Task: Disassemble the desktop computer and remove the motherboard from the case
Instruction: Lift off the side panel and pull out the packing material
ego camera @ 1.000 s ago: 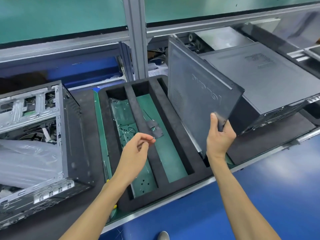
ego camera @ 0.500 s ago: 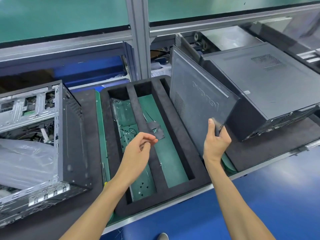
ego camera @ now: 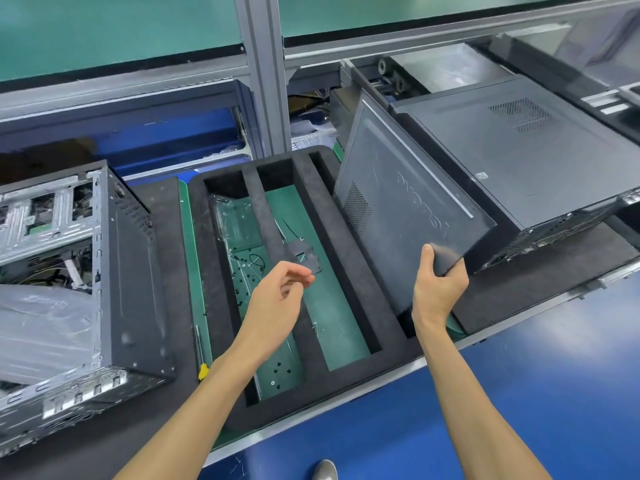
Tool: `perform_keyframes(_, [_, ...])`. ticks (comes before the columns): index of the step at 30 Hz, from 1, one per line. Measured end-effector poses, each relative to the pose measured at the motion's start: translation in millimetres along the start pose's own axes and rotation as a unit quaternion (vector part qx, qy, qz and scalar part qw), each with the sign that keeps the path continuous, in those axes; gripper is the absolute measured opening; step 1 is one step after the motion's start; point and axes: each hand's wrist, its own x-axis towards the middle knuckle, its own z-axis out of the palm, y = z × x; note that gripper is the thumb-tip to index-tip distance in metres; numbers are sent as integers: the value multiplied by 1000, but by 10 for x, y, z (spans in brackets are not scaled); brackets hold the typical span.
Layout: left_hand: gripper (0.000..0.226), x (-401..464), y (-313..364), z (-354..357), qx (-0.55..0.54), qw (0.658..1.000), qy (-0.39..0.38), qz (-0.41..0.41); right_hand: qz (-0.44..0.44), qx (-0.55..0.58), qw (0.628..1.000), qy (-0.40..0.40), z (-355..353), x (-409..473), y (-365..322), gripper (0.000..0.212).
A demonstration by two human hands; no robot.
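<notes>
Now | right hand point(ego camera: 437, 292) grips one side panel point(ego camera: 405, 216) | left hand point(ego camera: 277, 306) loose, empty | two cases point(ego camera: 526, 150)

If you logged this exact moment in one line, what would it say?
right hand: grips side panel corner, tilted in foam tray | left hand: holds nothing | opened case: on left

Open case point(ego camera: 114, 278) left, tray point(ego camera: 311, 209) centre — panel point(ego camera: 408, 216) right

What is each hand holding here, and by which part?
The right hand grips the dark side panel by its near lower corner. The left hand holds nothing.
</notes>
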Motion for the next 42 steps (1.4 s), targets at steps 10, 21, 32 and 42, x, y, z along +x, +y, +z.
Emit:
perform_keyframes(10, [30,-59,104,30,7,1000,-18,17,-168,13,986,-18,-72,121,-723,39])
perform_keyframes(21, [30,-239,168,-447,-1,998,12,55,-378,-23,921,-93,233,-281,-1203,24])
perform_keyframes(32, [28,-669,-42,-1771,-10,989,123,77,-320,49,906,-273,1116,-1748,-1433,22])
perform_keyframes(42, [25,-1245,-450,-2900,-9,970,235,66,-305,79,855,-412,1781,-3147,-1673,22])
